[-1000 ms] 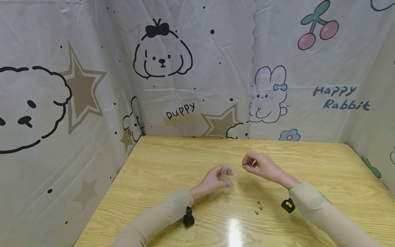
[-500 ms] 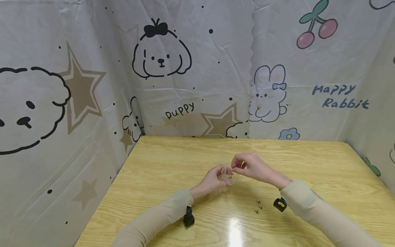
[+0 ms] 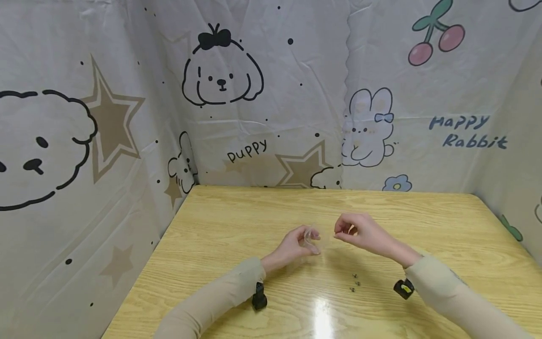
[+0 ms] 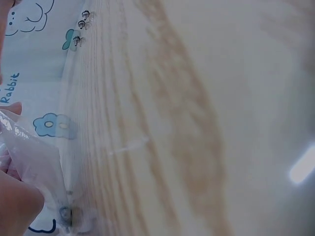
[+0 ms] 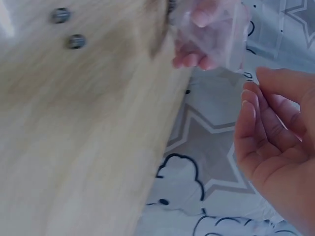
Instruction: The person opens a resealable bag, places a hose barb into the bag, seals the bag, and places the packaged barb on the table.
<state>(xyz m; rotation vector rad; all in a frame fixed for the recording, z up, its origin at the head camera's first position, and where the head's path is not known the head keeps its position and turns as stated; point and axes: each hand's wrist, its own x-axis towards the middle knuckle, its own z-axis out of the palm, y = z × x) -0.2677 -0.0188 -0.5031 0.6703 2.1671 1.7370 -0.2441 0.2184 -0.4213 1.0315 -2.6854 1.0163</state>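
Observation:
My left hand [image 3: 290, 246] holds a clear plastic bag [image 3: 310, 241] above the table, fingers and thumb curled round its side. Low in the bag, a small metal piece [image 4: 65, 215] shows in the left wrist view. To the right of the bag is my right hand [image 3: 360, 233], its thumb and forefinger tips together. Nothing shows between those fingertips in the right wrist view, where the bag [image 5: 230, 42] appears just beyond them. Three small metal screws [image 3: 354, 283] lie on the table below my right hand.
The wood-grain table [image 3: 237, 212] reaches back to a white printed cloth [image 3: 271, 94] that hangs behind it and along both sides. A black wrist camera [image 3: 259, 299] sits under my left cuff, another camera [image 3: 403, 288] under my right.
My right hand moved left to the bag's mouth with a tiny thing, then drew back right without it. The left hand and bag stayed in place; the screws on the table did not move.

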